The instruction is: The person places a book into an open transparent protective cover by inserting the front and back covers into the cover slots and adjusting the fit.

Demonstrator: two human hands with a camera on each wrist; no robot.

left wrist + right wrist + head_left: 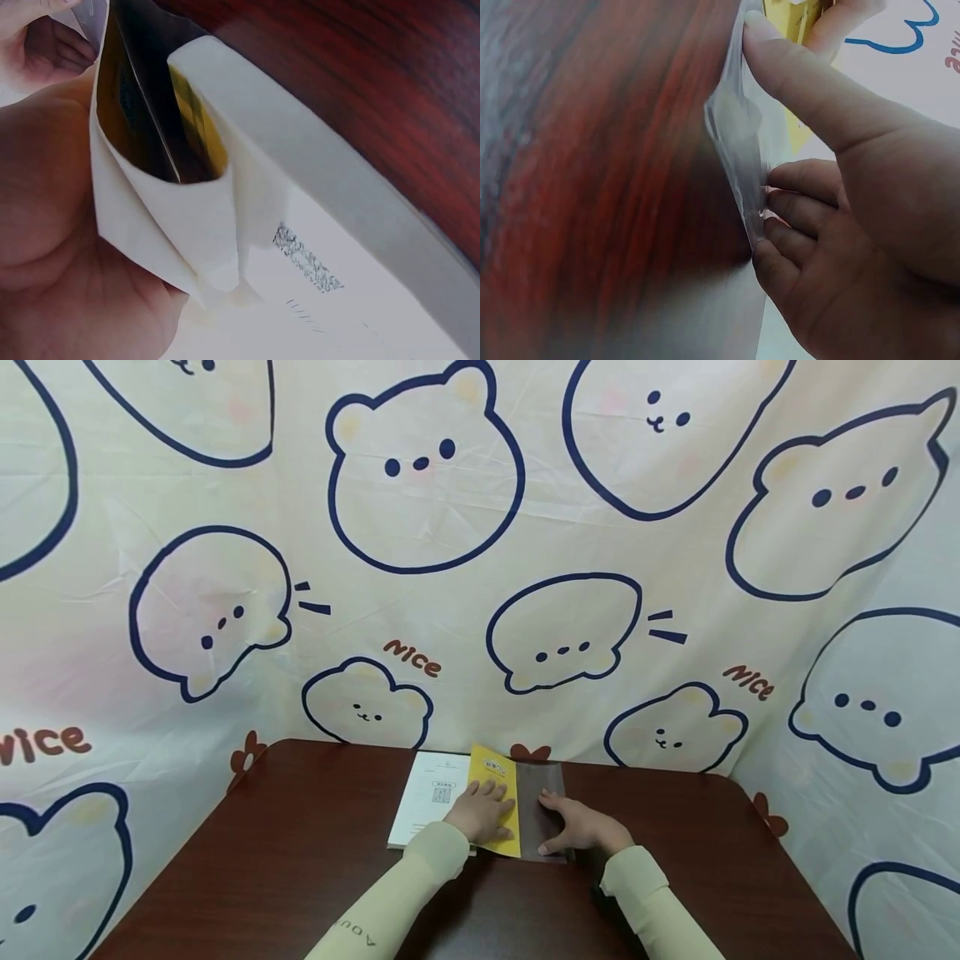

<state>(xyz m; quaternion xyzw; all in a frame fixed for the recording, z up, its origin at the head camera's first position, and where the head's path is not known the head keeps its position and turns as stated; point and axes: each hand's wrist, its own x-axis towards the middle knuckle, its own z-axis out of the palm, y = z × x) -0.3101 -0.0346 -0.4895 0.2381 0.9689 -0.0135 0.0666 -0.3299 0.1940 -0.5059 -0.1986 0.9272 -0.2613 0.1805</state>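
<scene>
A book lies open on the dark wooden table, its white page point(429, 810) with a printed code block on the left. My left hand point(480, 814) rests with spread fingers on the yellow cover point(491, 767), which lies over the page's right side. In the left wrist view, a white flap point(184, 225) bends into a loop, yellow on its inner side, beside the palm. To the right extends a clear plastic cover point(553, 777). My right hand point(585, 827) touches it with thumb and fingertips set well apart. The right wrist view shows the plastic edge point(735, 142) buckled upward between them.
The brown table point(300, 860) spreads around the book on both sides. A pale curtain point(420, 527) with bear drawings hangs behind the table's far edge and along both sides. Something dark point(615, 910) lies below my right wrist.
</scene>
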